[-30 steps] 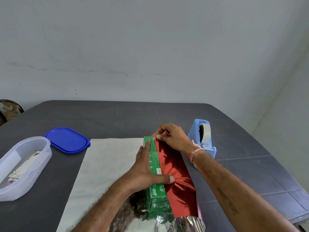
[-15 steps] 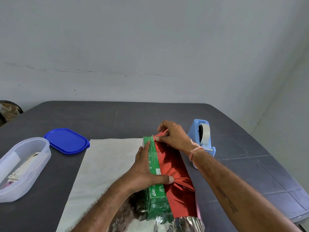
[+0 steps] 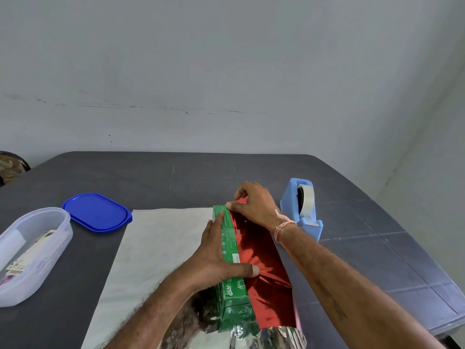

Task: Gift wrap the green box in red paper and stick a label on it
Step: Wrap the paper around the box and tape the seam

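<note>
Centrally, on the dark grey surface [image 3: 176, 177], the long green box [image 3: 230, 248] stands on one narrow side, its length running away from the viewer. Red paper [image 3: 266, 278], glossy and creased, rises against the box's right face and reaches its top edge. The left hand [image 3: 214, 260] lies flat along the box's left face with its fingers straight, the thumb stretched across the top so that its tip presses the paper's edge. The right hand [image 3: 254, 205], a braided wristband [image 3: 283, 224] on its wrist, pinches the far corner of the red paper between thumb and curled fingers at the box's far end. A pale sheet [image 3: 156, 248] spreads over the surface left of the box, with crumpled silver foil [image 3: 264, 336] showing at the near end. At far left an open clear tub [image 3: 54, 248] holds printed paper pieces [image 3: 27, 255], stacked loosely and too small to read, with a white item at its far side; what that item is cannot be told. The blue lid [image 3: 97, 212] lies flat on the surface just beside the tub, touching the pale sheet's far corner. Right of the box, close behind the right wrist, a light blue tape dispenser [image 3: 293, 205] carries a roll of tape [image 3: 305, 201] upright in its cradle.
</note>
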Motion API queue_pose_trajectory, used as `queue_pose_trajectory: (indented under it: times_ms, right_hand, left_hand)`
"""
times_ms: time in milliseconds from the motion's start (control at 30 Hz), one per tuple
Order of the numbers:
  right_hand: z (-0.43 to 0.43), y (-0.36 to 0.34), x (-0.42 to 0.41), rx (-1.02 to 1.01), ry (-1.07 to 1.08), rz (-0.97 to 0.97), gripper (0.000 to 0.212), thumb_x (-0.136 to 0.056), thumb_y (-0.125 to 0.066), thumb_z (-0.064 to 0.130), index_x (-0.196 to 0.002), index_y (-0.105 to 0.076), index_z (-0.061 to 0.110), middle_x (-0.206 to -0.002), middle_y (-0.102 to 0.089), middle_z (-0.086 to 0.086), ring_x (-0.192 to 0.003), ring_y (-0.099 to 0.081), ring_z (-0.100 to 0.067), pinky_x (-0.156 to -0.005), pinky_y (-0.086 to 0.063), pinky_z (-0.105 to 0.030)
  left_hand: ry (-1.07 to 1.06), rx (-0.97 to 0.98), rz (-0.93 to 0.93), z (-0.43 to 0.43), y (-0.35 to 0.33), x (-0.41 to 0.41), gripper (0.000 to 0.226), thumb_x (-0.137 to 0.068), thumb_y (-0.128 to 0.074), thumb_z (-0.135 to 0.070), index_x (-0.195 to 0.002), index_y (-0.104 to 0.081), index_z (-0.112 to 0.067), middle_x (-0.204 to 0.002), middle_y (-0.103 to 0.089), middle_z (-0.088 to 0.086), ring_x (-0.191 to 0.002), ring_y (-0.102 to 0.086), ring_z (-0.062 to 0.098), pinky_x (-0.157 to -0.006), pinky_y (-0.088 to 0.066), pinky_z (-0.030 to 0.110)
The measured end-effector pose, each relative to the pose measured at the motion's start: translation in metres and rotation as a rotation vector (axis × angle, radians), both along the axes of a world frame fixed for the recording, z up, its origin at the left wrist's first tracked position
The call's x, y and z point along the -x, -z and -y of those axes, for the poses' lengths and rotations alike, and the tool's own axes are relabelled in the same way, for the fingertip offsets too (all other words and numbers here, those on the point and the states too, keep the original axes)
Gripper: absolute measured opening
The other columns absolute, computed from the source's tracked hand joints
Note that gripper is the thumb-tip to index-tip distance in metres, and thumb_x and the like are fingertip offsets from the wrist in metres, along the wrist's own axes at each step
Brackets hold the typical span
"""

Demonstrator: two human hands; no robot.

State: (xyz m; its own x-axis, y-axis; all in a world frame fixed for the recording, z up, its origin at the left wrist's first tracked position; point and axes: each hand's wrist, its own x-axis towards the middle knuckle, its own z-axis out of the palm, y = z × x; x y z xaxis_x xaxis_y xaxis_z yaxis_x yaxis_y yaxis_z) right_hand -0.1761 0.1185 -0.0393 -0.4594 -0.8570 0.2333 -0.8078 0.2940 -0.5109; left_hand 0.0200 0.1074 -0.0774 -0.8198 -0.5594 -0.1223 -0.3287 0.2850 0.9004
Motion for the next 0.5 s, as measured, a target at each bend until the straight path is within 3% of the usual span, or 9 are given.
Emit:
queue_pose_trajectory:
  times_ms: [267,500]
  right_hand:
    - [0.001,-0.006,-0.004,-0.055,0.005,0.004,0.045,-0.077,-0.083,0.051,-0.099,-0.056,0.022,-0.111,-0.057,-0.001,-0.105,-0.052,-0.019,-0.083,-0.047,-0.031]
    - [0.006,-0.005,-0.016,-0.045,0.101,0.005,0.027,-0.084,-0.075,0.052,-0.088,-0.059,0.03,-0.106,-0.063,0.004,-0.1,-0.061,-0.016,-0.084,-0.055,-0.038]
  left_hand:
    - [0.004,-0.011,-0.016,0.001,0.002,0.0,0.159,-0.038,-0.09,-0.076,-0.157,0.012,-0.044,-0.167,-0.002,-0.017,-0.156,-0.005,0.013,-0.125,-0.024,0.049]
    - [0.001,-0.016,-0.031,0.001,0.004,0.001,0.158,-0.038,-0.09,-0.075,-0.157,0.01,-0.045,-0.166,-0.002,-0.018,-0.156,-0.007,0.014,-0.124,-0.026,0.049]
